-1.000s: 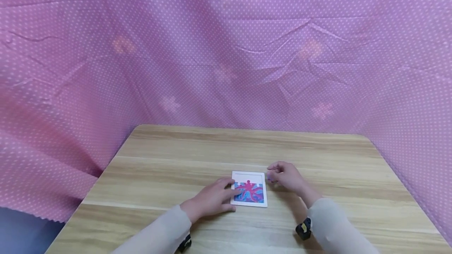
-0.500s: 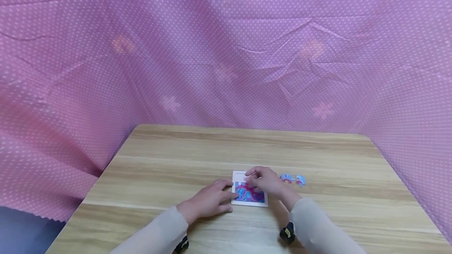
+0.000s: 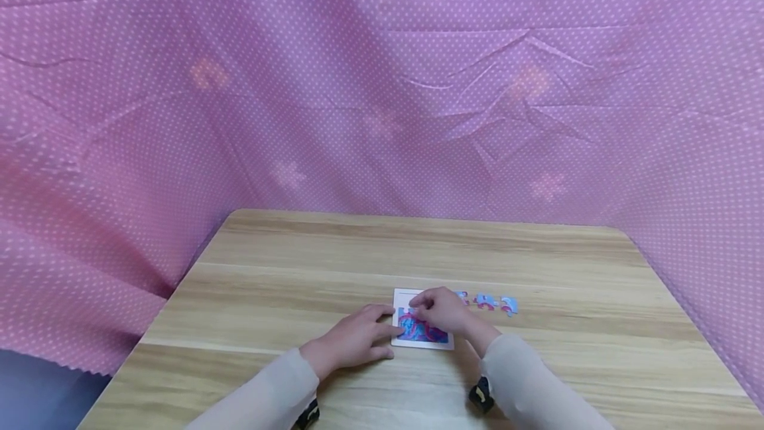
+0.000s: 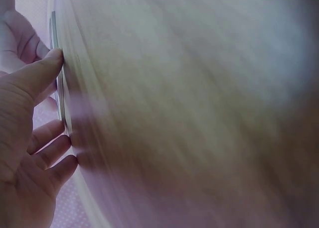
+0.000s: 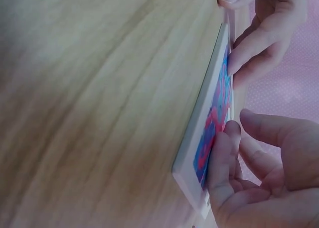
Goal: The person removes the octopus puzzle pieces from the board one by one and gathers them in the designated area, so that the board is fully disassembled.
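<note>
A white-framed jigsaw puzzle with a pink octopus on blue lies flat on the table; its lower part is filled in. The left hand rests at its left edge with fingers extended, one fingertip on the picture. In the left wrist view, the thumb and fingers touch the board's side and the tabletop. Over the board's upper middle, the right hand has curled fingers and pinches a puzzle piece, which the fingers hide. The right wrist view shows these fingertips close against the picture.
Loose blue-and-pink puzzle pieces lie in a row right of the board, one partly behind the right hand. The wooden table has a pink dotted cloth hanging behind it and along its sides.
The right hand has moved left from beside the board to over its upper middle, uncovering the loose pieces, then settled slightly lower. The left hand has stayed nearly in place.
</note>
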Action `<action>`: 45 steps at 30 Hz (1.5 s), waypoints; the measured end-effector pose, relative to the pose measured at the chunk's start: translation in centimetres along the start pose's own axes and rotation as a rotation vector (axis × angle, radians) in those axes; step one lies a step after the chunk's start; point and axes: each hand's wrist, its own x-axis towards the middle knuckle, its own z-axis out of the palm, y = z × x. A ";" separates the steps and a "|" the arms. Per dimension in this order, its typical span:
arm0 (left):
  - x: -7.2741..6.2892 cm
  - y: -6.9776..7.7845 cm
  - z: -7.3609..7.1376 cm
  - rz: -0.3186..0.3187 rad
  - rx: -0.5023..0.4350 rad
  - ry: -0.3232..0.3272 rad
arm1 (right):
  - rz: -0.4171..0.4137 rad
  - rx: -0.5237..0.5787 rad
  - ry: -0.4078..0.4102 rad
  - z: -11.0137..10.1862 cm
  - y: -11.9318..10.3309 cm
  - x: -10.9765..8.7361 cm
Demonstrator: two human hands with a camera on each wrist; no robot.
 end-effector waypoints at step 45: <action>-0.1 0.2 0.2 -0.060 -0.057 -0.038 | 0.029 0.210 0.109 -2.5 0.7 -2.0</action>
